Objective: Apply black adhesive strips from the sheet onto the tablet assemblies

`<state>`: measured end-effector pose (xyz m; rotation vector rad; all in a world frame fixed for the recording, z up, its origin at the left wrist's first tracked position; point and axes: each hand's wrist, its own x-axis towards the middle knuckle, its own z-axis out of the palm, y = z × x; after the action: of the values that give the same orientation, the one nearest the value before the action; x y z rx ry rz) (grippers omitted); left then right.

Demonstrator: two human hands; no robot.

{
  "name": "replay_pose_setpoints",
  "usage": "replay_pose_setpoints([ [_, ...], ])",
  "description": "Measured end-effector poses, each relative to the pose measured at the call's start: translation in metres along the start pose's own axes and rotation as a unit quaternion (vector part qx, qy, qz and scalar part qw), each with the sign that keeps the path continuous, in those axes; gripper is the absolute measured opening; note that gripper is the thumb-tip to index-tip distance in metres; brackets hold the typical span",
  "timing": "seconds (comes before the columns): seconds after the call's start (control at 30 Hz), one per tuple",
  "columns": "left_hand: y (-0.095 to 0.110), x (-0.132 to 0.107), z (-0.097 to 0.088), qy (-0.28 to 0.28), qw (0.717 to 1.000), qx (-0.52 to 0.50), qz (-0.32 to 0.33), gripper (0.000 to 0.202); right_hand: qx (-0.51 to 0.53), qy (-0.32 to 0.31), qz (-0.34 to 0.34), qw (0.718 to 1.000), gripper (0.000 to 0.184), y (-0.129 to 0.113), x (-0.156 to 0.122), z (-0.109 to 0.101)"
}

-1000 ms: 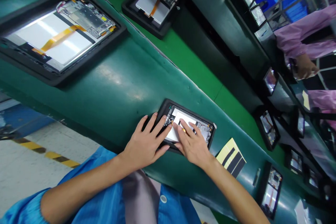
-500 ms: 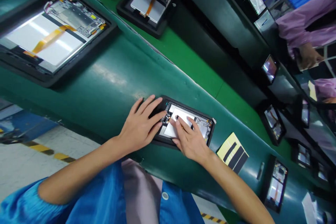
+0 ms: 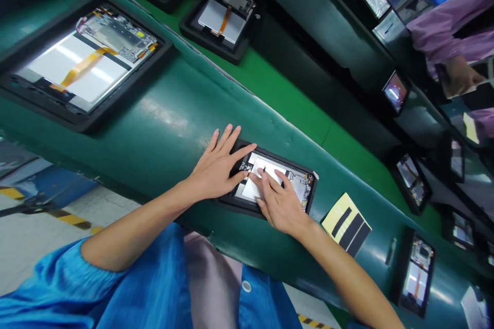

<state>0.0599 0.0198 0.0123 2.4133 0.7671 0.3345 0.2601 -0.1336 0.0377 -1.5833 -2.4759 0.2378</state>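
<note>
An opened tablet point(image 3: 252, 190) lies in a black tray point(image 3: 247, 209) on the green bench, its white battery and circuit board exposed. My left hand point(image 3: 216, 172) rests flat over the tray's left end with fingers spread; its thumb and index finger reach the tablet's edge. My right hand point(image 3: 283, 205) lies over the middle of the tablet, its fingers parted and their tips touching the battery area. Close to those tips shows a small dark piece, partly covered by the fingers. Right of the tray is a yellow sheet point(image 3: 339, 214) carrying black strips.
A larger opened tablet point(image 3: 92, 72) in a black tray sits at left. Past the bench edge runs a green conveyor point(image 3: 301, 97) bearing more tablets, one of them open point(image 3: 224, 20). Another tablet point(image 3: 417, 272) lies at right. Across the line is a person in pink sleeves point(image 3: 443, 25).
My left hand has shifted slightly up, its index finger and thumb wider apart along the tablet's edge. My right hand stays nearly in place. The whole view has shifted slightly.
</note>
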Motion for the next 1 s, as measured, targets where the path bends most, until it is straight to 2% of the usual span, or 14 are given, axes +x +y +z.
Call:
replay_pose_setpoints([
  [0.53,0.002,0.003,-0.001,-0.015,1.000,-0.011,-0.021,0.066,-0.001,0.016,-0.007,1.000,0.081,0.002,-0.001,0.001],
  [0.8,0.007,0.005,0.004,0.009,0.999,-0.016,-0.031,0.067,0.036,0.040,0.014,0.998,0.083,0.000,0.001,-0.001],
  [0.9,0.003,0.002,0.004,0.017,0.999,-0.033,-0.015,0.066,0.098,0.100,0.076,0.987,0.071,-0.004,0.004,-0.006],
  [1.0,0.000,-0.005,0.002,0.053,0.996,-0.072,-0.020,0.064,0.159,0.180,0.164,0.957,0.040,-0.012,0.008,-0.009],
])
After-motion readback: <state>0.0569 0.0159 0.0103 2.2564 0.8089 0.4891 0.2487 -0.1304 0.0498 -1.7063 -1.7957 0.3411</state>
